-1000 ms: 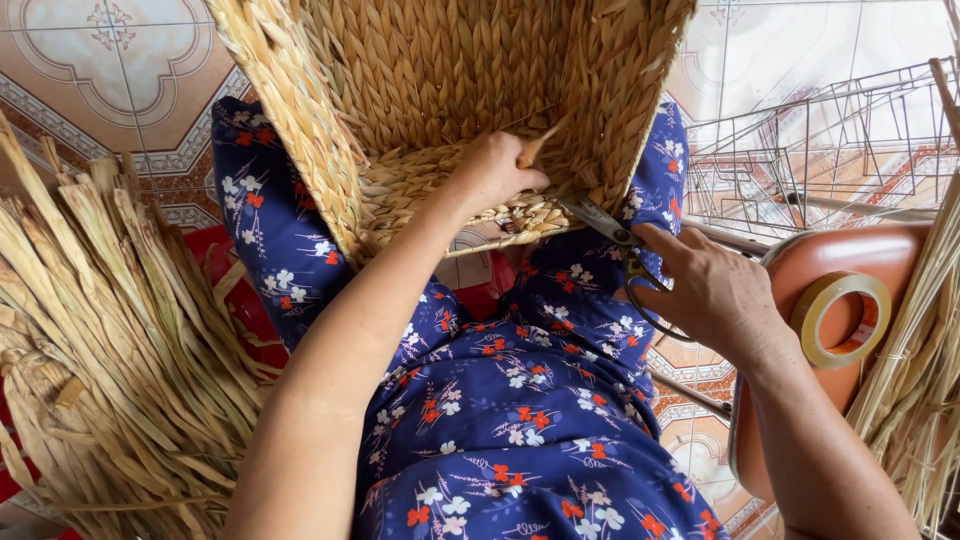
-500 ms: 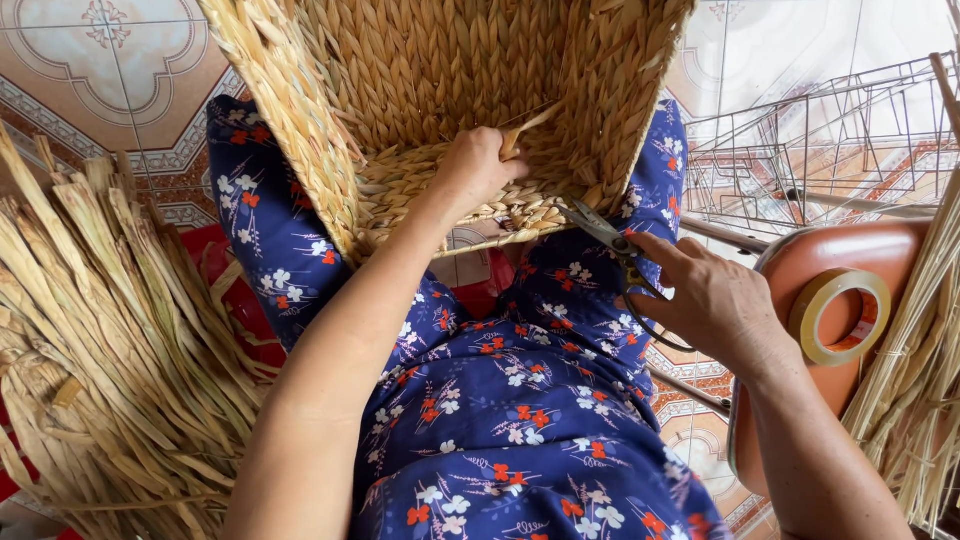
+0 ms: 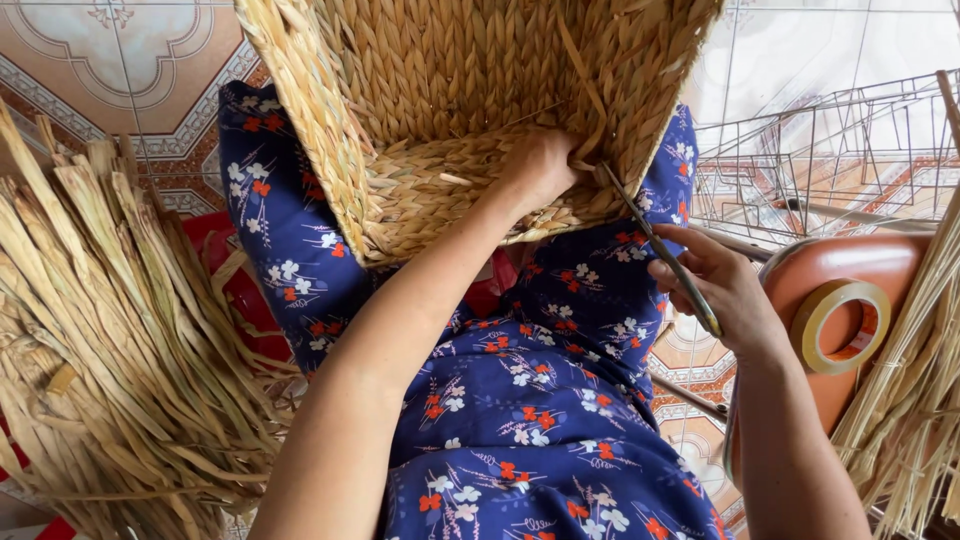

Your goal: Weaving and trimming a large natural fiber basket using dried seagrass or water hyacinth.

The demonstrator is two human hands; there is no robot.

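My left hand (image 3: 540, 165) is closed inside the basket (image 3: 440, 110), fingers curled against the woven inner wall near the rim, gripping the weave and what looks like a loose strand end; I cannot tell exactly how much of it I have pinched. The basket rests tilted on my lap, its open mouth turned toward me, its lower rim lying on my blue flowered dress (image 3: 540, 400).

My right hand (image 3: 725, 290) is wrapped around the handles of the scissors (image 3: 660, 250), fingers folded shut on them. The blades run up and to the left from that hand, and their tips sit at the basket rim, just beside my left hand's knuckles. How far the blades are parted I cannot tell. So the basket lies above and to the left of my right hand, joined to it only by the scissors, while my left hand is right in it.

At my left a heap of dried reeds (image 3: 120, 340) spreads over the tiled floor (image 3: 130, 70). At my right a tape roll (image 3: 840, 325) lies on an orange stool (image 3: 860, 265), with a wire frame (image 3: 830, 150) behind it and more reeds leaning at the edge.
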